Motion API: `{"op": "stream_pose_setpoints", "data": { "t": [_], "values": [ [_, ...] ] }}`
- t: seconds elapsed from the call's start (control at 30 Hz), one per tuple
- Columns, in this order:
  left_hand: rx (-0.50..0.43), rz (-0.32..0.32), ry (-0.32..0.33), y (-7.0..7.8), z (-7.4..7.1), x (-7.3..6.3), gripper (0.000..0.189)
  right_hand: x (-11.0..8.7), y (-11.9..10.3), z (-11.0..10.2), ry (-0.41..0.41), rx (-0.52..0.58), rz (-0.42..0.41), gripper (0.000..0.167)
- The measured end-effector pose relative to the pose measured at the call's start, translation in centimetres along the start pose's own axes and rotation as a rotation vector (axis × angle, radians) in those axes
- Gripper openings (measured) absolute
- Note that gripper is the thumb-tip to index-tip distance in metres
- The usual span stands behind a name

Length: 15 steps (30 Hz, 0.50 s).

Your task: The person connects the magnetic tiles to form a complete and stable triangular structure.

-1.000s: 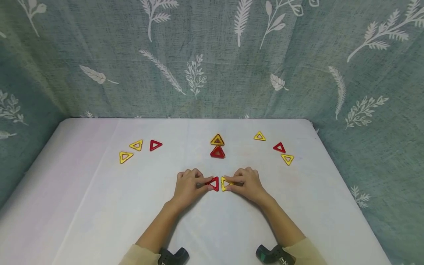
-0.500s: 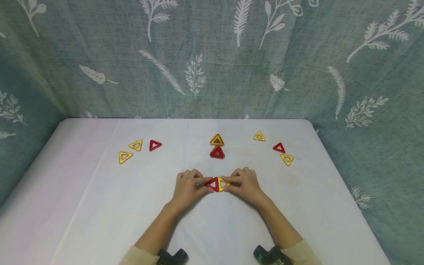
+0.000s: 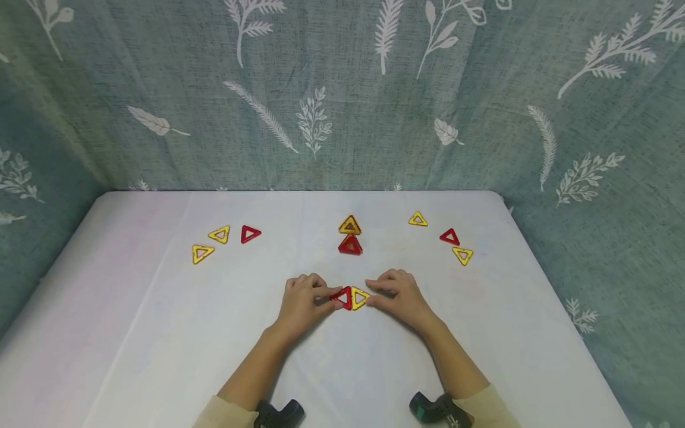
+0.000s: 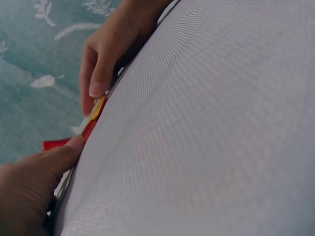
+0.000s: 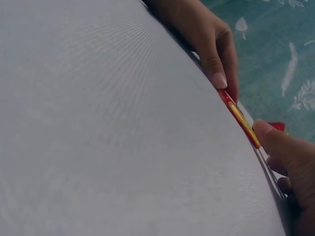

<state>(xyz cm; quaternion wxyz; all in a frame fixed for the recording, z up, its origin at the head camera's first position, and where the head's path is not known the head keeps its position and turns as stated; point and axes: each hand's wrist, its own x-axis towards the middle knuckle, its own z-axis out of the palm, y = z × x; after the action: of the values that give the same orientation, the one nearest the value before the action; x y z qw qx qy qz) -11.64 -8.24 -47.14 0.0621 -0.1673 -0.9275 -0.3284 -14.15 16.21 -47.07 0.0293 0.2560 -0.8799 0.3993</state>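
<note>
Head view: the red triangle (image 3: 349, 298) is pinched by the fingers of the left hand (image 3: 302, 300); against its right edge, the yellow triangle (image 3: 354, 299) is seen — tip pointed toward the right hand (image 3: 400, 295), fingers parted.

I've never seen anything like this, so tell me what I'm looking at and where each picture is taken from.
There's no machine here, just a person's bare left hand and right hand. The wide picture comes from a head camera; the tilted ones come from the left and right wrist cameras. On the white table lie three red and yellow triangles at the left, three more at the right, and a yellow piece behind a red piece between them. Nearer, the left hand pinches a red frame, edge to edge with a yellow frame. The right hand's parted fingers are by the yellow frame's tip.
</note>
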Motion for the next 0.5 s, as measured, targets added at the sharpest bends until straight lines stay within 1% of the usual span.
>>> {"op": "stream_pose_setpoints", "data": {
  "t": [0.1, 0.2, 0.37, 0.5],
  "values": [
    [-0.018, 0.011, 0.004, -0.1, -0.1, 0.0, 0.03, -0.1, 0.4, -0.5, 0.024, 0.042, 0.044, 0.037],
    [-0.028, 0.012, 0.003, -0.1, -0.1, 0.0, 0.03, -0.3, 0.9, -1.1, 0.07, 0.042, 0.085, 0.036],
    [-0.022, -0.012, -0.004, -0.1, -0.2, 0.0, 0.031, -0.9, 1.9, -2.2, 0.142, -0.006, 0.148, 0.034],
    [-0.025, -0.014, -0.004, -0.1, -0.3, -0.1, 0.031, -1.5, 2.7, -3.2, 0.183, -0.044, 0.194, 0.034]
  ]
}}
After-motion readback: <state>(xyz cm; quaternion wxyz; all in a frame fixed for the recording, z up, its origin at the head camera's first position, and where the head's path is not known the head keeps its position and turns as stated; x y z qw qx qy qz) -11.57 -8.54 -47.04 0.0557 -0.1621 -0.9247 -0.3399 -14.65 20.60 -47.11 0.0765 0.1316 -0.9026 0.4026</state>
